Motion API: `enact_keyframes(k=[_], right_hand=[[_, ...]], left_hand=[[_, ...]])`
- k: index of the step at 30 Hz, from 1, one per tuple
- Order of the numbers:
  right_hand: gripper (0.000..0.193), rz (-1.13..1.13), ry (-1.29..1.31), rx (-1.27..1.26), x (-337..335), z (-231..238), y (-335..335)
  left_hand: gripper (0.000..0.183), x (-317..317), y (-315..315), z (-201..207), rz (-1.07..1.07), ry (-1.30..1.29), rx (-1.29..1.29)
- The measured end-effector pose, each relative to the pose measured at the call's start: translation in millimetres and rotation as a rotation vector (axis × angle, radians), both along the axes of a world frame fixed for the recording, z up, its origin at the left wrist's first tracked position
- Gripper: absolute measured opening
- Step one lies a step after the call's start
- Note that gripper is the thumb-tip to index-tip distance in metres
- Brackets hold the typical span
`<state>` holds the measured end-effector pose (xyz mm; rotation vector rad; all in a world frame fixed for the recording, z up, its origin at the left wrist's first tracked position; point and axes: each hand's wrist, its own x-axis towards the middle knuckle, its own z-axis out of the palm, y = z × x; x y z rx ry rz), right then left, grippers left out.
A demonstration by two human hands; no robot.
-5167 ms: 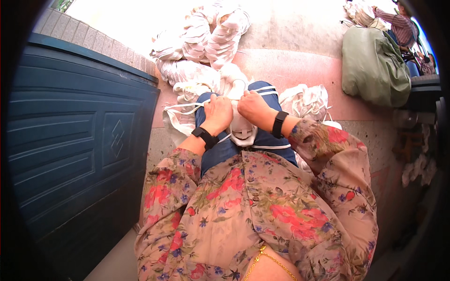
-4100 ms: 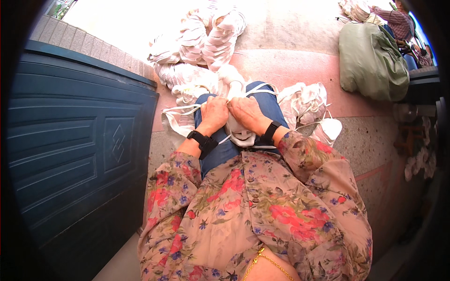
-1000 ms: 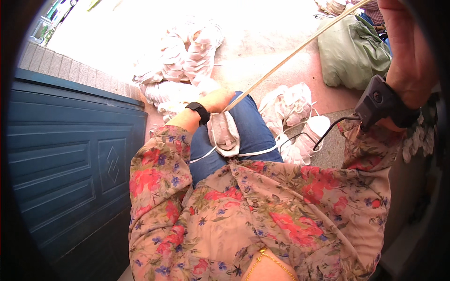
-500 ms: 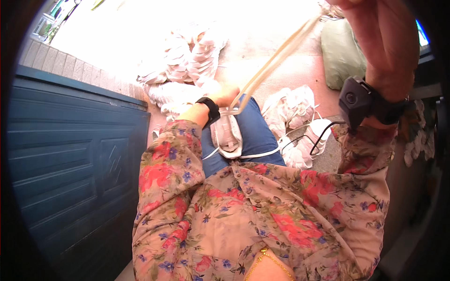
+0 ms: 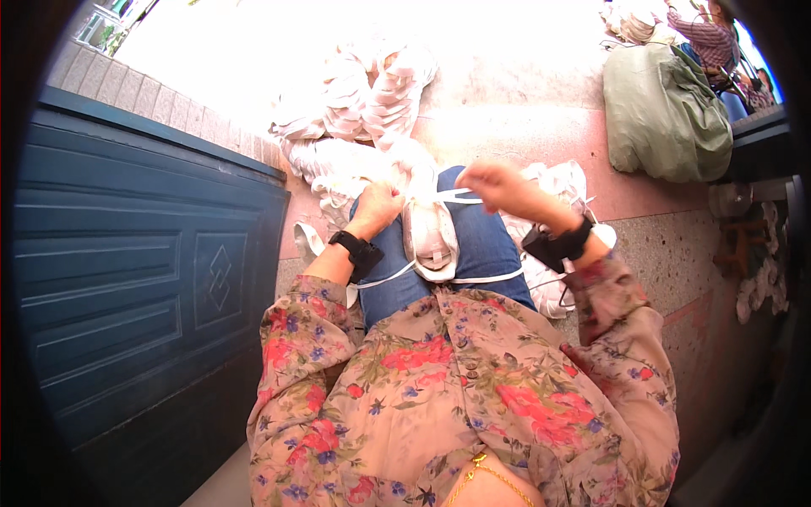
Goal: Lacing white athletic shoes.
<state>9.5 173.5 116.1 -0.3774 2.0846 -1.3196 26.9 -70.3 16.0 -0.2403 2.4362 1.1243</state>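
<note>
A pale shoe upper (image 5: 432, 232) lies lengthwise on my lap, between my jeans-clad thighs. Beside its left edge, my left hand (image 5: 378, 210) is closed with its fingertips pinched; what they hold is hidden. My right hand (image 5: 505, 188), slightly blurred, hovers over my right thigh with curled fingers at a white shoelace (image 5: 456, 196). That lace stretches in a doubled strand from the upper toward the hand. A thin white cord (image 5: 488, 278) crosses both thighs near the rounded end of the upper.
Beyond my knees lies a heap of nested pale shoe uppers (image 5: 363, 97). More uppers (image 5: 553, 287) are by my right leg. A blue panelled door (image 5: 144, 262) stands on my left. A stuffed green sack (image 5: 663, 114) sits far right, with another person (image 5: 710, 40) behind it.
My right hand has come down from high on the right, where the lace was pulled long and taut, to just above my thigh. My left hand has drawn back slightly along the upper.
</note>
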Motion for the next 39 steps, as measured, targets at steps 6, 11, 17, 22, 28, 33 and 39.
enact_keyframes(k=[6,11,17,22,28,33,39], right_hand=[[0.019,0.134,0.470,-0.114,22.5,-106.0,-44.7],[0.023,0.098,0.415,0.084,26.4,-100.1,-51.8],[0.023,0.240,0.441,0.194,41.9,-87.6,-50.5],[0.025,0.265,0.368,0.170,58.4,-100.7,-46.2],[0.022,0.257,0.198,0.068,67.4,-94.7,-39.7],[0.020,0.242,0.363,0.067,76.9,-91.1,-43.0],[0.016,0.220,0.421,0.047,84.9,-99.4,-36.3]], left_hand=[[0.020,13.0,4.9,-8.8,0.116,0.112,0.061],[0.018,11.0,14.3,-1.2,0.266,-0.028,0.298],[0.019,-2.0,5.5,-3.9,0.424,-0.208,0.868],[0.024,0.9,-8.6,-9.1,0.362,-0.347,0.883],[0.028,11.8,6.4,-18.9,0.171,-0.052,0.551],[0.016,7.9,6.7,-43.3,0.091,0.309,-0.103],[0.016,-0.8,4.8,-4.0,0.221,-0.164,0.325]])
